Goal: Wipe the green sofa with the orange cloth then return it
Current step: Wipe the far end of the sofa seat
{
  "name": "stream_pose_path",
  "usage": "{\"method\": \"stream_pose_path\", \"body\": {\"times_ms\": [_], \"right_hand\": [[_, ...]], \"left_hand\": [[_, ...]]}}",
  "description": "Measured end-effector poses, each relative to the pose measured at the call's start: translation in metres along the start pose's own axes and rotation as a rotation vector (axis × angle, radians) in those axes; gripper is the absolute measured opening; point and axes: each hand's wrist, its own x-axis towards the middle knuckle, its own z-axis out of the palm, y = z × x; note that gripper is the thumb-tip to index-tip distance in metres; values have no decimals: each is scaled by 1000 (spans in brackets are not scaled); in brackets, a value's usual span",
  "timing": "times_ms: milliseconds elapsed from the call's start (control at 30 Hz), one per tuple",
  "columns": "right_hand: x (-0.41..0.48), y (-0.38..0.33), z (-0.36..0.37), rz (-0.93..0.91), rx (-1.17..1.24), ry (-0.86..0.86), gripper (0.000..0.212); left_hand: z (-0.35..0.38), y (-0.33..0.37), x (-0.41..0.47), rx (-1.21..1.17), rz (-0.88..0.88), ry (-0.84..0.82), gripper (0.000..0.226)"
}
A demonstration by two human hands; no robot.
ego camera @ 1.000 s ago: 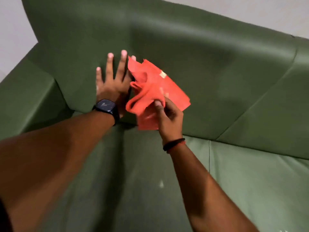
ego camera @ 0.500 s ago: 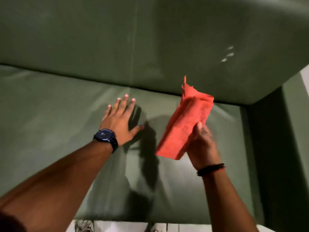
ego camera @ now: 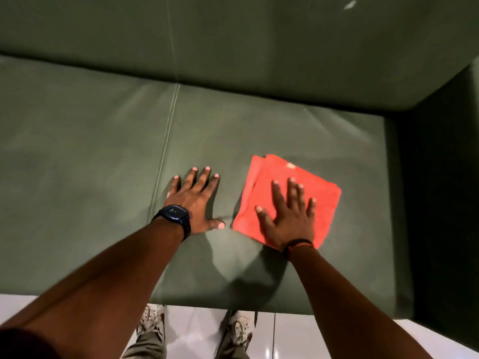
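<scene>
The orange cloth (ego camera: 305, 182) lies folded and flat on the right seat cushion of the green sofa (ego camera: 77, 164). My right hand (ego camera: 287, 211) presses down on the cloth with flat, spread fingers, palm on its near half. My left hand (ego camera: 194, 198), with a dark watch on the wrist, rests flat on the bare cushion just left of the cloth, fingers apart, holding nothing. The thumb tip almost reaches the cloth's left edge.
The sofa's backrest (ego camera: 233, 42) rises behind the seat, and the right armrest (ego camera: 440, 177) stands dark at the right. A seam (ego camera: 166, 141) divides the two seat cushions. My shoes (ego camera: 153, 322) stand on the pale tiled floor (ego camera: 298, 335) at the front edge.
My right hand has brought the cloth down from the air onto the seat and flattened on it. The left hand stays flat on the cushion. My view has tilted further down.
</scene>
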Motion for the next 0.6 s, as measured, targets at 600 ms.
{"method": "stream_pose_path", "body": {"times_ms": [600], "right_hand": [[-23, -9, 11, -350, -128, -33, 68]], "left_hand": [[1, 10, 9, 8, -4, -32, 140]]}}
